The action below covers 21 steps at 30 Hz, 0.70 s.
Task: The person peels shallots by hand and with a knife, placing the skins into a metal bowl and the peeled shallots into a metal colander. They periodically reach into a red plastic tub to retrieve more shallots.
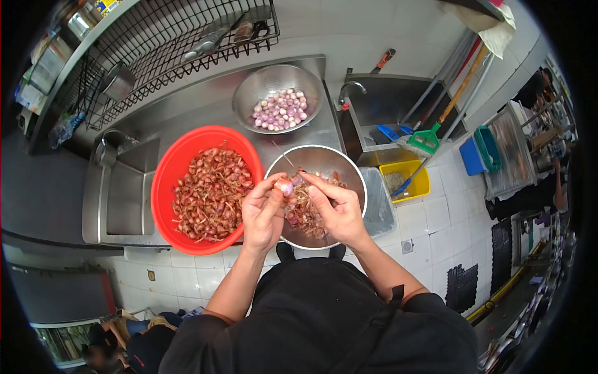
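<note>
My left hand (pixel 264 209) pinches a partly peeled shallot (pixel 284 186) between thumb and fingertips. Close beside it, my right hand (pixel 339 209) is closed, its fingertips at the shallot's purple skin. A small knife (pixel 283 154) with a thin blade points up and left from the right fingertips; its handle is mostly hidden. Beneath both hands stands a steel bowl (pixel 356 181) with loose shallot skins (pixel 309 218). To the left, a red basin (pixel 163 215) is full of unpeeled shallots (pixel 208 193). Behind, a perforated steel bowl (pixel 246 87) contains peeled shallots (pixel 281 110).
Sinks flank the steel counter, left (pixel 128 202) and right (pixel 380 103). A wire rack (pixel 180 53) hangs above. On the right are a clear plastic-like container (pixel 378 199), a yellow bucket (pixel 418 187) and a green broom (pixel 425 140). Other people appear at lower left and far right.
</note>
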Motion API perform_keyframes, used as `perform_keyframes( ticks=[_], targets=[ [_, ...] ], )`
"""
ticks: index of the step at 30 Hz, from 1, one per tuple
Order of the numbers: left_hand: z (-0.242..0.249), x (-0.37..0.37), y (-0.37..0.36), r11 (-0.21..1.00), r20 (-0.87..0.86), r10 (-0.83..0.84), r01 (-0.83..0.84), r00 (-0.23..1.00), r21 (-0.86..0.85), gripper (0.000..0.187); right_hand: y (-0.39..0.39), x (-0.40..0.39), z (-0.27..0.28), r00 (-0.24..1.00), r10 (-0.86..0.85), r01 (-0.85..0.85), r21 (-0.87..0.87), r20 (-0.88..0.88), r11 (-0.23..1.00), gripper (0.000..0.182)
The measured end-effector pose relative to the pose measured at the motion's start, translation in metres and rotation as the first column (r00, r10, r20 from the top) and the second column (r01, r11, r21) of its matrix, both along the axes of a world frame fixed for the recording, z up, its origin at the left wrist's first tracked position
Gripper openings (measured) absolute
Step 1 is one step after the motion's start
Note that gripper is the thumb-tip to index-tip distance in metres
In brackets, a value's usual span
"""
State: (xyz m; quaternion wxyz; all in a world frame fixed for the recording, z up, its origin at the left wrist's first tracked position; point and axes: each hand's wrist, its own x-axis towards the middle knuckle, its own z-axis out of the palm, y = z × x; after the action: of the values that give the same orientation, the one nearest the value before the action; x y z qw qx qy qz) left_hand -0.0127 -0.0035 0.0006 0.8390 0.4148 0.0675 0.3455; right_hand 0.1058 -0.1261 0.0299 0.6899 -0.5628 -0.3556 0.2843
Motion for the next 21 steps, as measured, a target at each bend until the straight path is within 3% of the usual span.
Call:
perform_keyframes(
  ticks=[1, 5, 7, 11, 14, 16, 21],
  targets=[
    [0.0, -0.001, 0.0, 1.0, -0.019, -0.014, 0.014, 1.0, 0.005, 0.033, 0.0, 0.0, 0.002, 0.995, 0.01, -0.012, 0.016, 0.095, 1.0, 0.035],
    [0.005, -0.001, -0.003, 0.997, -0.11, 0.073, -0.07, 0.991, 0.027, 0.034, -0.007, -0.011, 0.018, 0.989, 0.014, -0.011, -0.021, 0.15, 1.0, 0.038],
    [0.014, 0.0, -0.004, 0.983, -0.122, 0.123, -0.105, 0.985, 0.151, 0.034, -0.005, -0.011, 0.014, 0.927, 0.036, -0.048, 0.022, 0.374, 0.999, 0.042],
    [0.006, -0.006, 0.003, 0.966, -0.127, 0.135, -0.102, 0.983, 0.236, 0.032, -0.006, -0.012, 0.012, 0.899, 0.007, -0.002, -0.011, 0.439, 1.0, 0.036],
    [0.005, -0.01, 0.005, 0.962, -0.126, 0.097, -0.06, 0.987, 0.268, 0.032, -0.005, -0.009, 0.014, 0.958, 0.01, -0.008, -0.01, 0.287, 1.0, 0.032],
    [0.006, -0.01, 0.006, 0.994, -0.11, -0.033, 0.044, 0.993, 0.1, 0.036, -0.004, -0.006, 0.011, 0.975, 0.015, -0.014, -0.006, 0.223, 1.0, 0.031],
    [0.011, -0.007, 0.003, 0.995, -0.093, -0.066, 0.058, 0.993, -0.084, 0.038, -0.003, -0.004, 0.007, 0.988, 0.045, -0.039, -0.043, 0.144, 0.998, 0.031]
  ],
)
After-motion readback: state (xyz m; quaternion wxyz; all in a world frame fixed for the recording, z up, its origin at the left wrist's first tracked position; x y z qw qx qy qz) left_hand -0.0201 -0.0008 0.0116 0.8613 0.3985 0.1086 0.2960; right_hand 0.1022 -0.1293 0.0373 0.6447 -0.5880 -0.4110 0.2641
